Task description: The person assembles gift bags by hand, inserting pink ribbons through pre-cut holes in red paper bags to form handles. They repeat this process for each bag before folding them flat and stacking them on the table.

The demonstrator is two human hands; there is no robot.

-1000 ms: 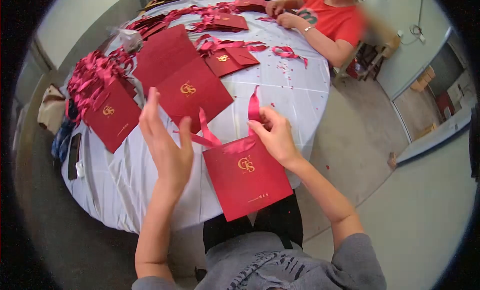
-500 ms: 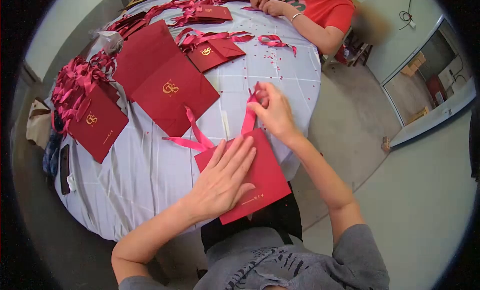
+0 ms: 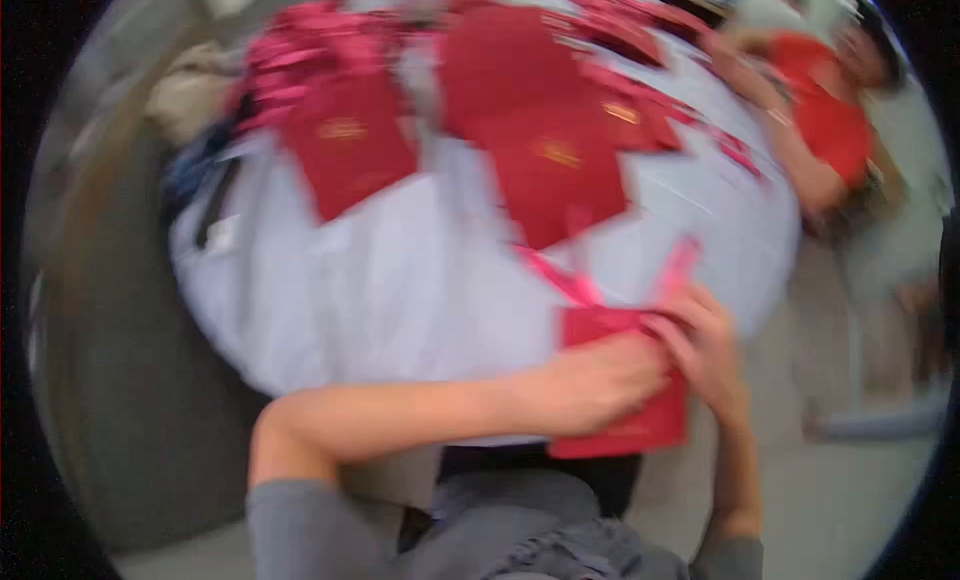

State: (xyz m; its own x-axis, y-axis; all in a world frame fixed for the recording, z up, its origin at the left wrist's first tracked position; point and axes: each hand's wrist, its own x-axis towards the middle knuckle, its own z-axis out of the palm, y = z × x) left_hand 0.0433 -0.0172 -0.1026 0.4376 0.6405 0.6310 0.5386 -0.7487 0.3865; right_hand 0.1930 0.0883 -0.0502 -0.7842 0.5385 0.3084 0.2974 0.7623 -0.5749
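Observation:
A small red paper bag (image 3: 650, 432) with pink ribbon handles lies in front of me at the table's near edge. My left hand (image 3: 600, 380) rests over it, its fingers drawn together near the bag's upper right edge; what they hold is hidden. Around that same edge my right hand (image 3: 708, 350) is closed, thumb and fingers meeting beside the left fingertips. One pink ribbon (image 3: 682, 262) sticks up beyond the right hand, and another ribbon (image 3: 555, 272) stretches out to the left. Motion blurs the hands and bag.
A large red bag (image 3: 545, 185) with a gold emblem lies beyond my hands. Left of it is another red bag (image 3: 345, 145) beside a heap of pink ribbons (image 3: 300, 65). Across the white-covered table (image 3: 400, 310) sits a person in red (image 3: 825, 110).
The view has swung left, shifting everything rightward. My left hand has gone from lying flat on the bag to curled at its edge. My right hand has come down from the ribbon to the bag.

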